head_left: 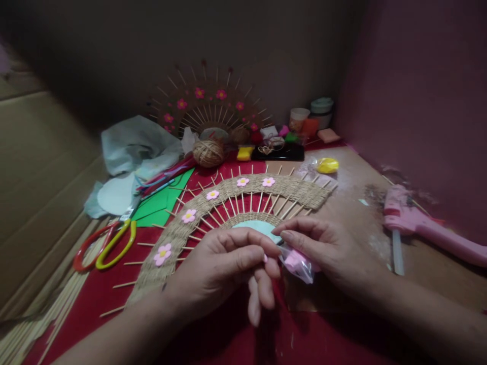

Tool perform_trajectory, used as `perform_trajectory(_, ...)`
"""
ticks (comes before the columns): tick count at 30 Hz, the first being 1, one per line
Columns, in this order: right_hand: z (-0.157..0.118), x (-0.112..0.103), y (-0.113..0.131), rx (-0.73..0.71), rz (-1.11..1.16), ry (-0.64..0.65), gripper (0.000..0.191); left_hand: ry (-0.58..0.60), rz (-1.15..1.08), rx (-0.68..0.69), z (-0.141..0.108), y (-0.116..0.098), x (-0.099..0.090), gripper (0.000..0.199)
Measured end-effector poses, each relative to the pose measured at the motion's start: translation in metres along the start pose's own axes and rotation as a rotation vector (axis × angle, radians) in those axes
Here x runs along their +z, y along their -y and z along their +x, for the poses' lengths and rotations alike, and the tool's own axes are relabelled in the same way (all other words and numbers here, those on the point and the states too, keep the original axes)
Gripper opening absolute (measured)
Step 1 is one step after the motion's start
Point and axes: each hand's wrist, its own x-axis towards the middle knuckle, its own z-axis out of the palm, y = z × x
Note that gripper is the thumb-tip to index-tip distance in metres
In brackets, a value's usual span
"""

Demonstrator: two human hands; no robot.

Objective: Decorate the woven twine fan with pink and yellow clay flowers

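Observation:
My left hand is closed, with a small pink bit of clay pinched between thumb and forefinger. My right hand grips a clear plastic bag with soft pink clay inside. Both hands are close together, over the front of a woven half-circle fan made of twine and thin sticks. Several pink flowers with yellow centres, one a pale pink flower, lie along its woven band. A light-blue half disc at the fan's middle is partly hidden by my hands.
Scissors and green sheets lie left, above loose sticks. A pink glue gun rests right. Behind are a twine ball, a yellow clay packet, a black tray and another flowered fan.

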Motion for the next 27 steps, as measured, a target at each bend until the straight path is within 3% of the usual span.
perform_trajectory(4, -0.001, 0.000, 0.002, 0.016, -0.015, -0.002, 0.016, -0.076, 0.106, -0.023, -0.002, 0.000, 0.000, 0.011)
perform_trajectory(8, -0.001, 0.000, 0.003, -0.004, -0.041, -0.008, 0.015, -0.201, 0.389, -0.052, -0.006, -0.002, 0.005, 0.009)
perform_trajectory(10, -0.001, 0.001, 0.002, -0.013, -0.049, -0.008, 0.017, -0.224, 0.657, 0.046, -0.008, -0.003, 0.011, 0.006)
perform_trajectory(13, 0.000, 0.001, 0.000, -0.044, -0.085, -0.017, 0.018, -0.212, 1.090, 0.311, -0.009, -0.003, 0.017, 0.009)
perform_trajectory(16, 0.000, 0.002, -0.002, -0.091, -0.156, -0.053, 0.017, -0.218, 1.343, 0.526, -0.009, 0.001, 0.018, 0.013)
perform_trajectory(22, -0.001, 0.007, 0.001, -0.144, -0.266, -0.089, 0.018, -0.217, 1.549, 0.695, -0.009, 0.010, 0.016, 0.017)
perform_trajectory(27, -0.001, 0.009, 0.003, -0.193, -0.335, -0.112, 0.016, -0.237, 1.512, 0.676, -0.007, 0.011, 0.015, 0.014)
